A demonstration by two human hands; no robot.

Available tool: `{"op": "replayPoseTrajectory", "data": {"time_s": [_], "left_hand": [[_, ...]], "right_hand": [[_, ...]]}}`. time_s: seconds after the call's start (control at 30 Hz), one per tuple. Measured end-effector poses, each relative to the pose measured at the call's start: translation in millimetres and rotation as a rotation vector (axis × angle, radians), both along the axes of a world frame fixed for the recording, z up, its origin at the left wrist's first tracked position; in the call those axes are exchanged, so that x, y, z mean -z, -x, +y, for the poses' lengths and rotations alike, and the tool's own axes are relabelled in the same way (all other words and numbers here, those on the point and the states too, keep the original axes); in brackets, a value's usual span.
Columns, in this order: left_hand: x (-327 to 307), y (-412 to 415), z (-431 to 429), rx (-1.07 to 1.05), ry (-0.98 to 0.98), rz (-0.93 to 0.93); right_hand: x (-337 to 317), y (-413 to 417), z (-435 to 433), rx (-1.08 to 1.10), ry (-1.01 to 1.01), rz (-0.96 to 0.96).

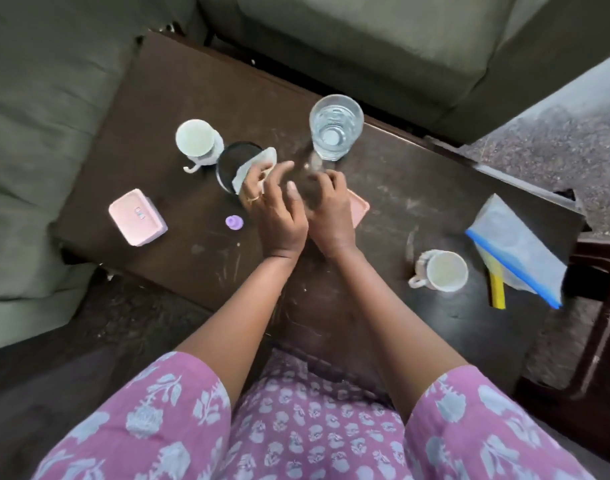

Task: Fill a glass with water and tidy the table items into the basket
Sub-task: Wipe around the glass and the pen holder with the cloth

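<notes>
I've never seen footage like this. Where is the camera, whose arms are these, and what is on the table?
No machine here: a person wears one camera on the head, looking down, so the arms are their own. The left hand and right hand meet over a dark wooden table. The right one seems to curl round something clear, too blurred to name. Beyond them stands a glass of water. On the left are a white mug, a dark round container, a pink box and a small purple cap. On the right are a second white mug and a zip bag. No basket shows.
</notes>
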State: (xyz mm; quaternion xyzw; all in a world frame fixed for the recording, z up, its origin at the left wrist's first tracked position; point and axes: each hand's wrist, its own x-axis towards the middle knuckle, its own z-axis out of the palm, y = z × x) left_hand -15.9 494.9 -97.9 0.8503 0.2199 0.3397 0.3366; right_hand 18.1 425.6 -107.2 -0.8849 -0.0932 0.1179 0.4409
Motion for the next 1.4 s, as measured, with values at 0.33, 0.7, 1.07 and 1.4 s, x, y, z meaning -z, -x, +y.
{"op": "replayPoseTrajectory", "data": {"time_s": [0.33, 0.7, 1.07, 1.4], "left_hand": [[17.8, 5.5, 76.3, -0.158, 0.606, 0.02], [9.0, 1.1, 68.3, -0.152, 0.584, -0.018], [-26.9, -25.7, -10.5, -0.071, 0.62, -0.116], [-18.1, -71.0, -49.2, 0.141, 0.532, 0.119]], "right_hand": [[13.0, 3.1, 57.1, -0.077, -0.131, 0.239], [2.4, -5.5, 59.9, -0.08, -0.178, 0.121], [-34.6, -0.4, -16.8, 0.18, -0.244, -0.05], [-28.6, -33.0, -91.5, 0.458, -0.178, -0.029]]}}
